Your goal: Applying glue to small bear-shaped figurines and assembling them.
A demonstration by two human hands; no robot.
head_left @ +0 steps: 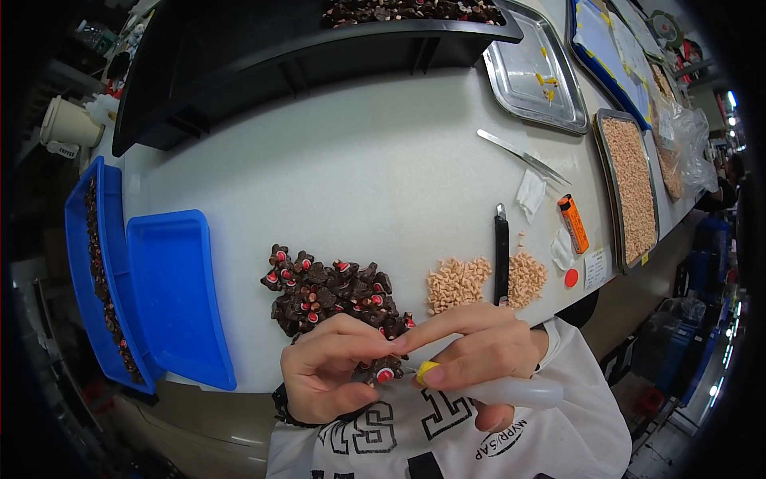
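Observation:
At the table's near edge, my left hand [331, 367] is closed around a small dark brown figure [384, 373] that has a red-and-white round detail. My right hand [487, 351] grips a translucent white squeeze bottle [519, 392] by its yellow neck, its thin tip pointing toward the figure. The right index finger reaches across to the left fingertips. Just beyond my left hand lies a heap of similar dark brown figures [327, 289] with red-and-white details. Two piles of small tan pieces, a left pile [457, 283] and a right pile [527, 279], lie beyond my right hand.
A black utility knife [501, 247] separates the tan piles. Tweezers [523, 156], an orange lighter [573, 223] and a tray of tan pieces [597, 132] are to the right. Blue bins [203, 263] stand left; a large black tray [279, 68] and a metal tray [511, 80] sit at the back.

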